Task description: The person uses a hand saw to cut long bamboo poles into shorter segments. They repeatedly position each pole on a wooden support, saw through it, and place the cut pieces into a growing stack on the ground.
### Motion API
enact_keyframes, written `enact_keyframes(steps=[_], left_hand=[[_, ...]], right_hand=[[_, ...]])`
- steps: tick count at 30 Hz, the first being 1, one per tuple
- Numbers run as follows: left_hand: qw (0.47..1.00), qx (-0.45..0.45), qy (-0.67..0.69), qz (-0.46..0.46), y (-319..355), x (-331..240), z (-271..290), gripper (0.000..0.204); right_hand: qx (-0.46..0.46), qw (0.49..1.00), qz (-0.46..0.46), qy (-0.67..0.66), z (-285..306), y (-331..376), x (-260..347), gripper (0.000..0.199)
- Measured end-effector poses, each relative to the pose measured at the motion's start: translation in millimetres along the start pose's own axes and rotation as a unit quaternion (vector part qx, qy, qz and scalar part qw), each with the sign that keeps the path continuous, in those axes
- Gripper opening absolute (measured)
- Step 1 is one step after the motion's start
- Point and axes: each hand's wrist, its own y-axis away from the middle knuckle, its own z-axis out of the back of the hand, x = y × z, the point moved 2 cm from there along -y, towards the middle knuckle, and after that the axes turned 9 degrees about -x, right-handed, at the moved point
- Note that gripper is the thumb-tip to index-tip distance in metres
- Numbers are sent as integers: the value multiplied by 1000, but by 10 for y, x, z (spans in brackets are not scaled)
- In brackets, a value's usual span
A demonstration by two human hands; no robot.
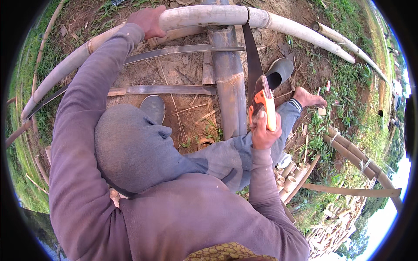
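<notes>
My left hand (148, 21) is closed around a long pale bamboo pole (202, 15), which runs across the far side of the view. In my right hand (264, 134) is the orange handle of a handsaw (252, 56). Its dark blade reaches away from me and meets the pole at a dark line to the right of my left hand. Under the pole there, a thick grey-brown bamboo log (231, 89) extends toward me. How deep the teeth sit in the pole cannot be made out.
Split bamboo strips (161, 90) lie left of the log. A dark slip-on shoe (281, 71) sits near my bare foot (308, 97). Cut bamboo pieces (292, 176) are stacked at my right, with tied poles (355, 152) beyond. Another bamboo pole (348, 45) lies far right.
</notes>
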Motion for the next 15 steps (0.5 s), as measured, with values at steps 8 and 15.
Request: enact_keyframes(steps=[8,15], left_hand=[[1000,6,6,-11,-75,-250,140,73],[1000,12,2,11,-8,-80,156,75]], right_hand=[[10,998,16,-66,-1079,-1657,-125,18],[10,999,7,-53,-325,-495,-189,17]])
